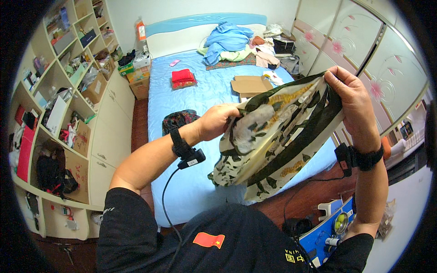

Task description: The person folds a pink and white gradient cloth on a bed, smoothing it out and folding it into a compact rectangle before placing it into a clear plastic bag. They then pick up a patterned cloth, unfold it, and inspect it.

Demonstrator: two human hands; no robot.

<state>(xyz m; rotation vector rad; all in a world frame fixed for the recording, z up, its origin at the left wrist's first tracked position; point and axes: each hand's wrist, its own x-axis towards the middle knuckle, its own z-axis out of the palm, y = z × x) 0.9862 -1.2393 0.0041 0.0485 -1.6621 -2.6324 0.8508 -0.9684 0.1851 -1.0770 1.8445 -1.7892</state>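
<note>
A thin patterned cloth (pixel 273 136), scarf-like, hangs in the air over the near right part of the bed. It is white with dark green bands, leaf shapes and yellow patches. My left hand (pixel 218 119) pinches its upper left edge between thumb and fingers. Higher up and to the right, my right hand (pixel 351 87) grips a gathered corner. Between the two hands the fabric droops in loose folds. Behind my left forearm, a dark flowered cloth bundle (pixel 179 119) lies on the blue bed sheet (pixel 184 157).
Farther back on the bed lie a folded red cloth (pixel 183 77), an open cardboard box (pixel 251 85) and heaped blue bedding (pixel 227 41). Shelves (pixel 99 112) line the left; a sliding-door wardrobe (pixel 341 41) stands right. A blue table (pixel 317 239) holds a fruit bowl (pixel 340 221). Cables trail from both wrist straps.
</note>
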